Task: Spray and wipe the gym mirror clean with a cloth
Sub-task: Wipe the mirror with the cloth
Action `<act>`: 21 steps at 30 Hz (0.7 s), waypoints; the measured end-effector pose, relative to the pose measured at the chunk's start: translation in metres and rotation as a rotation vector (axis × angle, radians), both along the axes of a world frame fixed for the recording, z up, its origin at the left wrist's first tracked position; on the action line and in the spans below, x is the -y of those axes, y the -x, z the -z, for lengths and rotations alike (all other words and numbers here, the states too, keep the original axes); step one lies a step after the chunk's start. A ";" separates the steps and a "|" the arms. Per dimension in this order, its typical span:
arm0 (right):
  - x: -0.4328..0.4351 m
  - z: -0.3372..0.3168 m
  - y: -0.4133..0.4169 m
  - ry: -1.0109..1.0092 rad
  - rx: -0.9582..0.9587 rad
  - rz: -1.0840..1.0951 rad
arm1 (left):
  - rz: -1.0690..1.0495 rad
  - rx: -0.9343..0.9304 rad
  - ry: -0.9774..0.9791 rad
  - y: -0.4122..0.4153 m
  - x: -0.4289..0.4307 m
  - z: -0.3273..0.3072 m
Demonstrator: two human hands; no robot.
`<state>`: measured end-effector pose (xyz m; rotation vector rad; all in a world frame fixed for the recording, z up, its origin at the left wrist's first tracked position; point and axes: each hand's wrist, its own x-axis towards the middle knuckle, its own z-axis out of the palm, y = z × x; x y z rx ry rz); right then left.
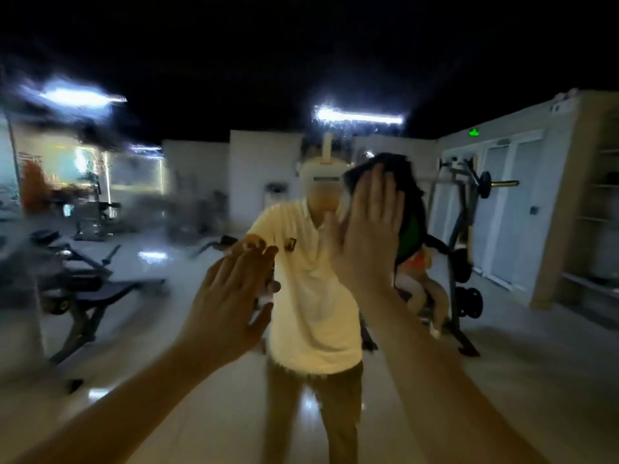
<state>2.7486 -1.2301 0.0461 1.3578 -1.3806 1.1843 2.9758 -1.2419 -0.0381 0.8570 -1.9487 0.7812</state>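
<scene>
Right hand point(365, 226), fingers straight, presses a dark crumpled cloth point(400, 172) flat against the large wall mirror point(160, 202), centre-right. The glass is misty at left. Left hand point(231, 296) is flat and holds nothing, its fingertips at the glass.

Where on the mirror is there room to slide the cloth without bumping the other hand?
The mirror is free right of the cloth, over the reflected weight rack, and far left past the left hand, where the glass looks hazy. The middle is crowded: the right hand presses the cloth near the left hand.
</scene>
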 end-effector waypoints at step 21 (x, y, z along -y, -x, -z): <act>0.014 -0.111 -0.021 0.093 0.038 0.245 | -0.121 -0.167 0.301 -0.037 0.083 -0.121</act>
